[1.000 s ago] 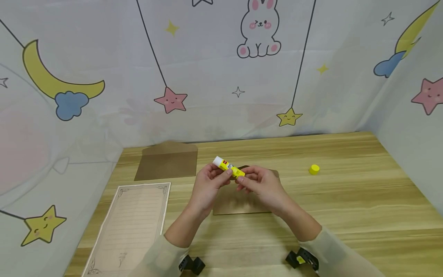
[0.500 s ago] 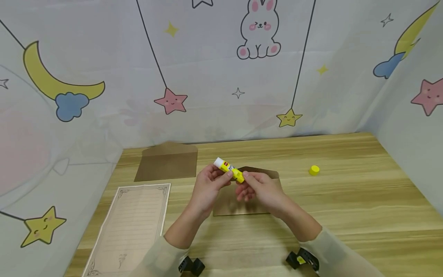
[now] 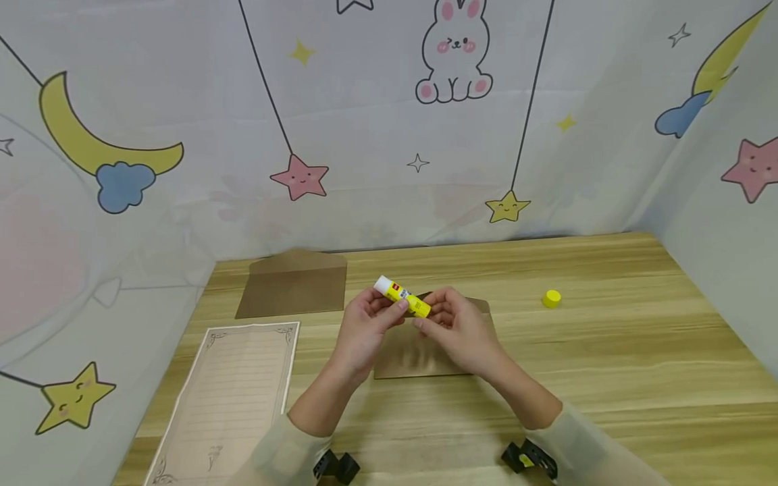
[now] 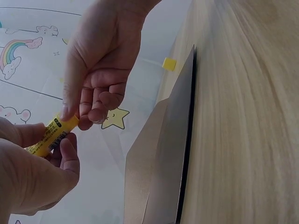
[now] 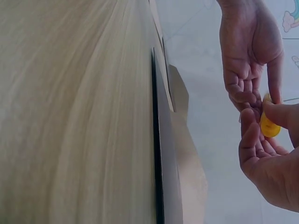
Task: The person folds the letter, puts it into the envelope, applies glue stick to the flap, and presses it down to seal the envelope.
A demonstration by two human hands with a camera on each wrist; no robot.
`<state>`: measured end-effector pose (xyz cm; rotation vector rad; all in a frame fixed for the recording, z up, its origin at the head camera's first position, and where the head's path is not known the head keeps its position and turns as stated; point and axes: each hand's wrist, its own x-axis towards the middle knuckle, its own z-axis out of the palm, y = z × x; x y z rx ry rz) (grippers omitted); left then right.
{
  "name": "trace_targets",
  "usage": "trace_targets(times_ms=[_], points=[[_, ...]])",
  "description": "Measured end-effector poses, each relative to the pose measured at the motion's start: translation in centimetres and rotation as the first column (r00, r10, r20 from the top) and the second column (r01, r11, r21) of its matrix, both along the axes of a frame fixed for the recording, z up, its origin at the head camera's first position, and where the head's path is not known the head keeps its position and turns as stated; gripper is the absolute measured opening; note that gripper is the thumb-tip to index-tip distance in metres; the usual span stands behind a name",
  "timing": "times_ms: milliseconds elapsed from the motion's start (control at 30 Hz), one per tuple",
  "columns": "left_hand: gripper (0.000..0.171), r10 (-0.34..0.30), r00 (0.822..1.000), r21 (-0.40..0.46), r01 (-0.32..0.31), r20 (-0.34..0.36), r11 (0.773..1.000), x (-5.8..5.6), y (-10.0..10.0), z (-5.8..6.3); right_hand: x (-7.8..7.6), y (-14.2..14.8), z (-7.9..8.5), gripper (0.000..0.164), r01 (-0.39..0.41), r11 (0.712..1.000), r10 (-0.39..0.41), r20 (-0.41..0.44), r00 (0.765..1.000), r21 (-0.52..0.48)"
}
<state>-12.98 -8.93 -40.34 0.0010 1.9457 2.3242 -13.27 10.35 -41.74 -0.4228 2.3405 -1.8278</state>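
Observation:
A yellow glue stick (image 3: 416,305) with a white end is held up at a slant above a brown envelope (image 3: 419,358). My left hand (image 3: 367,332) grips its barrel, thumb on the near side and fingers behind, so the white end points up and left. At the lower yellow end, my right hand (image 3: 467,334) pinches the base between thumb and bent index finger. In the left wrist view, printed text and a barcode show on the glue stick (image 4: 52,134). The envelope lies on the table with its flap (image 4: 145,163) raised, partly hidden behind both hands.
The yellow cap (image 3: 551,298) stands on the wooden table (image 3: 608,364) at the right. A second brown envelope (image 3: 294,290) lies at the back left, with lined letter paper (image 3: 237,385) in front of it. A printed cloth (image 3: 377,121) hangs behind the table.
My right thumb and fingers have rolled around the base of the glue stick, the thumb rising and then coming back down. The left hand has stayed in place, holding the barrel.

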Motion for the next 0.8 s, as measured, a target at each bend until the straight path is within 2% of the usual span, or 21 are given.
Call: trace_targets(times_ms=[133, 233, 367, 467, 533, 600, 667, 733, 800], points=[[0.03, 0.002, 1.0, -0.002, -0.002, 0.004, 1.0, 0.04, -0.01, 0.13, -0.09, 0.02, -0.03, 0.025, -0.031, 0.999, 0.03, 0.022, 0.999, 0.021], [0.03, 0.004, 1.0, -0.001, -0.004, -0.002, 1.0, 0.01, 0.0, 0.1, -0.11, 0.08, -0.08, 0.032, -0.084, 0.996, 0.084, 0.082, 0.993, -0.009], [0.03, -0.001, 1.0, -0.005, 0.001, -0.014, 1.0, 0.0, 0.06, -0.05, -0.1, 0.16, -0.22, 0.05, -0.145, 0.983, 0.165, 0.191, 0.968, -0.115], [0.03, -0.01, 1.0, -0.007, 0.01, -0.019, 1.0, 0.06, 0.11, -0.11, -0.16, 0.17, -0.4, 0.057, -0.151, 0.97, 0.199, 0.268, 0.943, -0.188], [0.03, -0.014, 1.0, -0.007, 0.014, -0.019, 1.0, 0.12, 0.14, -0.07, -0.24, 0.18, -0.5, 0.059, -0.141, 0.966, 0.201, 0.295, 0.934, -0.215], [0.03, -0.014, 1.0, -0.007, 0.013, -0.02, 1.0, 0.1, 0.14, -0.09, -0.29, 0.19, -0.51, 0.059, -0.121, 0.969, 0.181, 0.287, 0.941, -0.216], [0.03, -0.007, 1.0, -0.006, 0.007, -0.018, 1.0, 0.08, 0.12, -0.1, -0.29, 0.2, -0.39, 0.054, -0.099, 0.976, 0.144, 0.237, 0.961, -0.193], [0.03, -0.001, 1.0, -0.004, 0.001, -0.017, 1.0, 0.05, 0.1, -0.09, -0.25, 0.16, -0.24, 0.045, -0.075, 0.987, 0.097, 0.152, 0.984, -0.144], [0.029, 0.005, 1.0, 0.0, -0.005, -0.015, 1.0, 0.0, 0.08, -0.08, -0.15, 0.09, -0.05, 0.043, -0.035, 0.997, 0.038, 0.039, 0.999, -0.066]])
